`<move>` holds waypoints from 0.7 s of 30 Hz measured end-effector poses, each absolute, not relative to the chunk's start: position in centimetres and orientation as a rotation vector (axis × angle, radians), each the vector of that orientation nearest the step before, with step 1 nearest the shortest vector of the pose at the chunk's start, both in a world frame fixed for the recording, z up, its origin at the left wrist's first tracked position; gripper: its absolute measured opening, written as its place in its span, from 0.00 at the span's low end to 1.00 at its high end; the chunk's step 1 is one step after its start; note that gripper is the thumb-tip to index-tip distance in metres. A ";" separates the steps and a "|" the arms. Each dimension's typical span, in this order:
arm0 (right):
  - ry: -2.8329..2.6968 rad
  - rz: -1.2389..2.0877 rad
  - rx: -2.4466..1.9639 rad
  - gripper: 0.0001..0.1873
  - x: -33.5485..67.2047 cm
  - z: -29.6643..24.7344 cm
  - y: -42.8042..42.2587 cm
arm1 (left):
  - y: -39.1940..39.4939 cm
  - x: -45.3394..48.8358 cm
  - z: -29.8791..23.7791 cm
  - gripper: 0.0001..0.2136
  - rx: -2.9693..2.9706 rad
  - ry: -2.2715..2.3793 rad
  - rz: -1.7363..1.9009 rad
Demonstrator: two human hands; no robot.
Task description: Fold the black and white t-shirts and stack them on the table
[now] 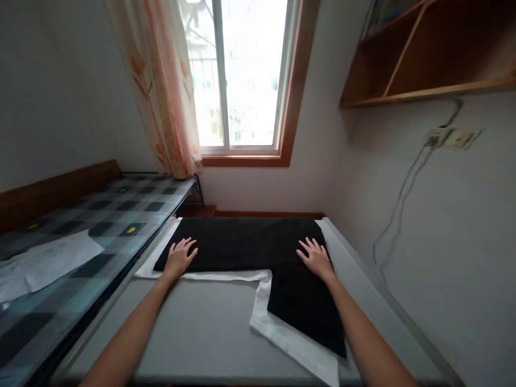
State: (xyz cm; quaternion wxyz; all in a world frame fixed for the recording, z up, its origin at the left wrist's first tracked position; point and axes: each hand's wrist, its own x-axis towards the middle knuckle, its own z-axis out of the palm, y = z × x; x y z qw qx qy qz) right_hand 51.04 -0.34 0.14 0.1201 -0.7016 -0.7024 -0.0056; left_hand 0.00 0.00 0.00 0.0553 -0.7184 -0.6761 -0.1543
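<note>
Resting left hand (179, 260) and right hand (316, 260) spread-fingered, gripping nothing, I presumably steady the black fabric (248, 244) atop the white fabric (298, 345).

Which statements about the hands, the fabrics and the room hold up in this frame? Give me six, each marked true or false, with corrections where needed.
1. The left hand and the right hand both rest on the black garment. True.
2. The right hand is clenched into a fist. False: its fingers are spread.
3. White fabric shows beyond the black garment's near edge. True.
4. The white fabric covers the black garment. False: it lies beneath it.
5. A curtain hangs at the left side of the window. True.
6. The checked mattress is to the right of the grey tabletop. False: it is to the left.
</note>
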 end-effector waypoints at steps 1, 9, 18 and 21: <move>-2.051 -0.013 -2.050 0.28 51.0 0.1 -0.4 | 0.0 0.0 0.0 0.22 -2.185 -2.050 -0.471; -2.034 0.020 -2.051 0.29 50.9 0.5 -0.8 | -0.3 0.0 0.2 0.21 -2.196 -2.041 -0.519; -2.055 -0.017 -2.106 0.29 50.5 0.5 -0.9 | 0.1 -0.6 0.5 0.21 -2.235 -2.021 -0.496; -2.051 -0.042 -2.118 0.30 50.0 0.4 -1.3 | 0.4 -1.0 0.7 0.21 -2.261 -2.015 -0.478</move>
